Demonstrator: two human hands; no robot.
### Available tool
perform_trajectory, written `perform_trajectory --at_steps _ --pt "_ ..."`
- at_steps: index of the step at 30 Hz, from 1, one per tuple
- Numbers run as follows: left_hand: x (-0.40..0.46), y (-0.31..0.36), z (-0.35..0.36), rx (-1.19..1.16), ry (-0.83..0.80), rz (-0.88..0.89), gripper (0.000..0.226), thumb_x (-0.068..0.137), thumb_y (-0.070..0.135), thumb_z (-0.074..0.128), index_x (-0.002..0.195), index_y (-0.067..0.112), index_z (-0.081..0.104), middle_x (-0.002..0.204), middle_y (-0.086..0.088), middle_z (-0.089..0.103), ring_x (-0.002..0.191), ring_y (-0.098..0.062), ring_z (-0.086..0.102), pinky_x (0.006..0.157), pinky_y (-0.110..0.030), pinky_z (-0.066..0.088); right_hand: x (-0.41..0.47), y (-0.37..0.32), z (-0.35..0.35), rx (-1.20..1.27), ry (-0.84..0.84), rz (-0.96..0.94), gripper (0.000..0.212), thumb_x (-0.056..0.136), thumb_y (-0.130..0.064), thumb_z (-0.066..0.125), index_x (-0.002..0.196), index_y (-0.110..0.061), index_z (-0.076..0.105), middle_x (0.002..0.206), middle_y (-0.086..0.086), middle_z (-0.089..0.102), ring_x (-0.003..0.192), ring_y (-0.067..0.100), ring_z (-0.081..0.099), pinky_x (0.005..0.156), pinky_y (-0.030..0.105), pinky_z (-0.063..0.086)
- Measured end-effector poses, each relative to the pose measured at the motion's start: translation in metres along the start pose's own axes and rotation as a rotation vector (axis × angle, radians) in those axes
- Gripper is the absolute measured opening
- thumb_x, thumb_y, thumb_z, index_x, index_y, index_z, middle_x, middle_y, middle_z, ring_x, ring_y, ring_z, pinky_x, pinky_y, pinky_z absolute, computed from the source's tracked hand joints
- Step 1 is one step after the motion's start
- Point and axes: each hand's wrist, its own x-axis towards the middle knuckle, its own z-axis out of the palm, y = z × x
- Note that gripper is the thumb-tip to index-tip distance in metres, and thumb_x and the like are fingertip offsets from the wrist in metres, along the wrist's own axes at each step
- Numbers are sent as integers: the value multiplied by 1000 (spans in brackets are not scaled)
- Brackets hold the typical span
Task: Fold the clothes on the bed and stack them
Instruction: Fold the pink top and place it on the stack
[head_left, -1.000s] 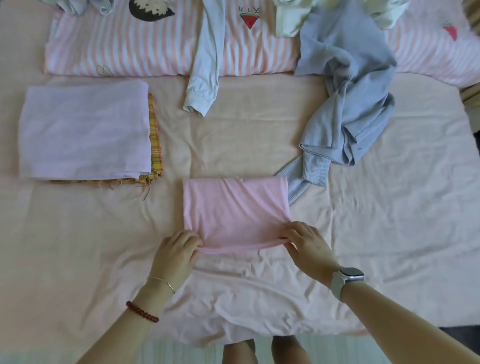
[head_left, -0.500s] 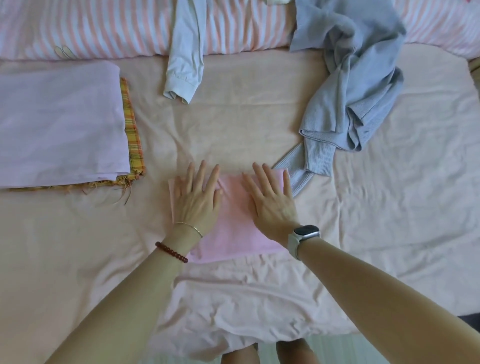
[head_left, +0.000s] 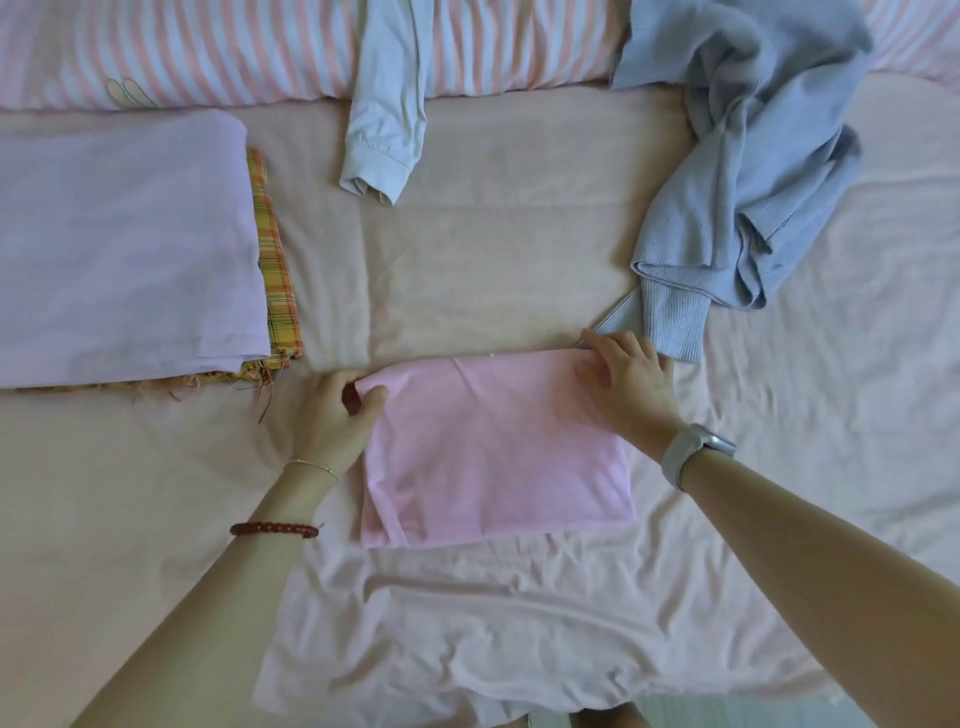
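A pale pink bed sheet (head_left: 467, 249) is spread across the whole scene, with a pink-and-white striped pillow (head_left: 208, 52) laid along its far edge. At the far left, a folded lilac garment (head_left: 124, 249) is stacked on a folded yellow plaid cloth (head_left: 278, 260), whose edge shows at the right side of the stack. A crumpled blue-grey sweater (head_left: 748, 171) is heaped at the far right, and a light blue sleeve (head_left: 384, 124) is draped down from the pillow in the middle. The folded pink garment (head_left: 493, 452) is laid flat in the near centre. Its far left corner is pinched by the left hand (head_left: 343, 415), thumb on top, and its far right corner is gripped by the curled fingers of the right hand (head_left: 628, 384).
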Motion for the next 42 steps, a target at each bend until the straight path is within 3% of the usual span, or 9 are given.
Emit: perform_trajectory --at_steps 5,8,10,13,17,27,30,34,42 --pt "9 4 1 -196 -50 -122 9 95 14 48 98 6 47 70 3 41 70 -15 42 57 -12 33 25 -6 -17 -13 -192 100 19 88 -33 52 95 -17 59 115 6 51 115 25 41 93 37 32" --pt "10 3 3 -361 -15 -277 16 93 19 53 98 4 49 75 2 49 72 -12 49 66 -11 40 18 -5 -18 146 -86 155 18 88 -29 53 100 -16 57 100 3 57 101 24 52 82 33 38" --pt "9 0 2 -486 -83 -384 28 87 27 61 100 3 56 80 -4 57 80 -21 56 72 -27 45 2 -4 -17 418 53 278 23 87 -25 58 106 -11 55 91 2 57 85 20 55 75 29 41" --pt "-4 0 10 -420 -177 -458 28 86 26 64 101 2 61 91 -14 65 88 -29 61 82 -38 49 -32 3 -2 620 50 522 36 80 -41 66 92 -8 54 76 2 57 66 13 52 65 25 35" --pt "-29 13 19 -198 -130 -408 44 75 45 65 81 2 60 74 -14 59 82 -34 61 70 -34 43 -68 0 14 875 -95 721 29 88 -34 61 100 -8 58 84 1 59 78 16 54 61 24 39" --pt "-68 46 -22 -396 225 -147 39 90 12 52 117 -15 45 108 -5 44 91 -10 41 82 -6 30 -75 -57 -28 862 -25 288 16 89 -24 57 102 -17 54 77 0 56 68 13 50 58 13 40" --pt "-49 40 -66 -353 366 -146 50 80 30 45 109 -11 51 102 -17 58 93 -28 51 78 -27 36 -64 -98 -37 932 -17 189 28 76 -35 49 100 -20 53 78 1 57 68 11 50 59 13 40" --pt "-5 26 -143 -240 601 -114 38 86 27 51 95 -10 53 81 -20 53 77 -31 48 62 -26 26 -31 -178 -42 1026 -35 57 35 76 -39 48 104 -18 51 78 -6 53 65 2 49 59 11 40" --pt "85 -34 -257 -73 822 -280 48 94 26 49 136 8 39 133 -14 49 117 -32 48 93 -33 38 54 -318 -16 1093 -303 -37 37 94 -16 52 128 -6 44 91 2 52 80 16 52 65 16 45"
